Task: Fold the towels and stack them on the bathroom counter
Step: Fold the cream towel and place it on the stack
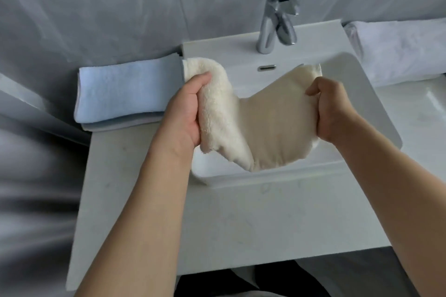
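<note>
The person stands at the pale stone bathroom counter [149, 212] and holds a small cream terry towel [263, 125] up over the white rectangular ceramic sink [376, 108]. The left hand [185, 113] has its fingers curled round one bunched end of the towel, the fluffy pile turned over the thumb. The right hand [330, 108] grips the opposite edge, thumb and fingers closed on the cloth. Between the two hands the towel sags in a shallow curve, its lower edge hanging just above the sink's front rim.

On the counter to the left of the sink lies a folded light blue towel [120, 91] on top of a grey one. A chrome tap [275, 21] rises behind the basin, and a folded white towel [400, 50] lies to the right.
</note>
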Available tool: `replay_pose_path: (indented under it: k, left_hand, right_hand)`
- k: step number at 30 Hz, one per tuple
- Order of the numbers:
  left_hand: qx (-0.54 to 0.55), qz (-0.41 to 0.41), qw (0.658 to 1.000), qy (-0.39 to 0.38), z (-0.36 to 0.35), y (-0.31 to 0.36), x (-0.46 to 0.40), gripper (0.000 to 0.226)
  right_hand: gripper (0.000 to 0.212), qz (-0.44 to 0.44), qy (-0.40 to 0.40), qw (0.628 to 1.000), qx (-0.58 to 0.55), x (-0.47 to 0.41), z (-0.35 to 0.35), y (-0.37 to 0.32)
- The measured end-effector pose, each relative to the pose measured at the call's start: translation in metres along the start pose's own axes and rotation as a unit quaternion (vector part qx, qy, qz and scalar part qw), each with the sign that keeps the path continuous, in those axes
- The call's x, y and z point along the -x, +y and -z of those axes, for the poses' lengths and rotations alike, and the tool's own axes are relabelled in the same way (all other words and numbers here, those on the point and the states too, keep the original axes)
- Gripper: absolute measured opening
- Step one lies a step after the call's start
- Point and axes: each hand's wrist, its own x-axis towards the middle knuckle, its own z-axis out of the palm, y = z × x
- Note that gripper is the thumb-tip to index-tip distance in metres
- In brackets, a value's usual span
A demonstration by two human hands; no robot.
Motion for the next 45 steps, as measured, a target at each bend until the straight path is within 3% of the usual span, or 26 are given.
replay_pose_path:
  k: [5, 10, 12, 15, 21, 29, 33, 39, 45]
  left_hand:
    - [-0.052, -0.006, 0.998, 0.033, -0.076, -0.028, 0.013, 0.027]
    - [-0.168, -0.082, 0.981, 0.050, -0.146, -0.042, 0.001, 0.014]
    - [-0.208, -0.132, 0.968, 0.048, -0.175, -0.052, -0.007, 0.014]
    - [-0.262, -0.185, 0.945, 0.065, -0.221, -0.069, -0.017, 0.015]
    - [-0.278, -0.268, 0.915, 0.115, -0.319, -0.094, -0.048, 0.016]
    - [-0.312, -0.270, 0.895, 0.167, -0.419, -0.112, -0.111, 0.016]
    - [-0.354, -0.256, 0.876, 0.204, -0.440, -0.113, -0.157, 0.027]
    - [-0.402, -0.230, 0.856, 0.229, -0.458, -0.115, -0.222, 0.035]
    - [-0.442, -0.202, 0.840, 0.240, -0.465, -0.124, -0.260, 0.034]
  right_hand:
    - [0.009, 0.067, 0.076, 0.982, 0.158, -0.024, 0.057, -0.013]
    - [0.006, 0.197, 0.145, 0.900, 0.361, -0.057, 0.112, -0.026]
    - [0.015, 0.246, 0.178, 0.866, 0.398, -0.067, 0.138, -0.032]
    - [0.008, 0.286, 0.217, 0.840, 0.407, -0.084, 0.181, -0.045]
    - [0.010, 0.290, 0.255, 0.839, 0.384, -0.140, 0.278, -0.081]
    - [0.026, 0.275, 0.286, 0.816, 0.422, -0.244, 0.377, -0.128]
    - [0.032, 0.223, 0.302, 0.822, 0.429, -0.294, 0.396, -0.149]
    - [0.034, 0.217, 0.278, 0.818, 0.455, -0.357, 0.403, -0.164]
    - [0.031, 0.179, 0.243, 0.816, 0.492, -0.394, 0.404, -0.159]
